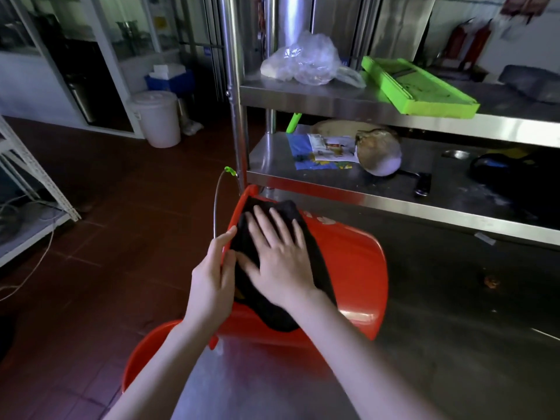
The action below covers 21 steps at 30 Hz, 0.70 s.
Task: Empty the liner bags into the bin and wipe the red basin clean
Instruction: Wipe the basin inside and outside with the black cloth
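The basin [348,262] is seen tipped on its side on the steel table [454,328], mouth turned toward the person; every place below is given from it. Its near rim is gripped by the left hand [212,277], the fingers curled round the edge. The right hand [278,262] is laid flat and spread on a dark cloth [289,207] inside the mouth; the cloth is pressed against the wall and nothing is gripped. The wiping step is judged to be in hand; no liner is seen in the basin.

The basin is judged to be light, thin plastic; it is probably stiff at the rim, but likely to flex at the wall and to roll or slide on the smooth steel when pushed. It is best held at the rim, opposite the pressing hand. The wire handle [215,204], standing up left of the basin, is thought too loose for steadying. The cloth is soft and limp; it is better pressed under a flat palm than pinched.

Counted:
- two red basins, the second basin [145,353] lying below and nearer than the first, past the table edge;
- one cloth;
- one handle;
- two hands;
- one clear bag [303,59] on the shelf [303,98] above and beyond the basin; whether it is a liner cannot be told;
- one white lidded bucket [157,116] far left of the basin, which may be the bin.
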Motion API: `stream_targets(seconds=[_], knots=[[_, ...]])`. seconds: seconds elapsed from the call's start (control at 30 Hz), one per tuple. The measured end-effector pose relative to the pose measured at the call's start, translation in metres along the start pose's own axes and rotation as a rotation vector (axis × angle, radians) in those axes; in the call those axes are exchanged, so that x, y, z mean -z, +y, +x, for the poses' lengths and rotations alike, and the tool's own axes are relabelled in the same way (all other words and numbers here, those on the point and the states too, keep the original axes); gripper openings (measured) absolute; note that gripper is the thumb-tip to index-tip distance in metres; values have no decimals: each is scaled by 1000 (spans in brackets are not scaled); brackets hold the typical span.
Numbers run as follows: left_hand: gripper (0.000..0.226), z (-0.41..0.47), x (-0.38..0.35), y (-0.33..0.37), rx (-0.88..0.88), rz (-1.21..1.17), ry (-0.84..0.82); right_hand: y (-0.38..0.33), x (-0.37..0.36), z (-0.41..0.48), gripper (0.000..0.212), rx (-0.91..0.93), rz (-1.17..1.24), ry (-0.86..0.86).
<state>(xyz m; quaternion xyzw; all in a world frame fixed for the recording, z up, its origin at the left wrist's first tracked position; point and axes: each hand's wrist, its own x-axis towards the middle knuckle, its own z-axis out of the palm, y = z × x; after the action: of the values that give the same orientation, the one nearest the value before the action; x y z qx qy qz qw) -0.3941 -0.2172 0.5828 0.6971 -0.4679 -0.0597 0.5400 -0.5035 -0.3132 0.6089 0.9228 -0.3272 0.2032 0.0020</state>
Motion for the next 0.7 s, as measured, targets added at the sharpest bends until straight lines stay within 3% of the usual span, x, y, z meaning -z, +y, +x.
stream_targets(seconds=[0.2, 0.43, 0.7], knots=[[47, 11, -1, 9, 0, 36, -13, 42, -5, -68, 72, 99, -86, 14], [51, 33, -11, 23, 53, -4, 3, 114, 5, -127, 62, -248, 41, 64], [52, 40, -10, 26, 82, 11, 14, 134, -2, -175, 58, -420, 362, 215]])
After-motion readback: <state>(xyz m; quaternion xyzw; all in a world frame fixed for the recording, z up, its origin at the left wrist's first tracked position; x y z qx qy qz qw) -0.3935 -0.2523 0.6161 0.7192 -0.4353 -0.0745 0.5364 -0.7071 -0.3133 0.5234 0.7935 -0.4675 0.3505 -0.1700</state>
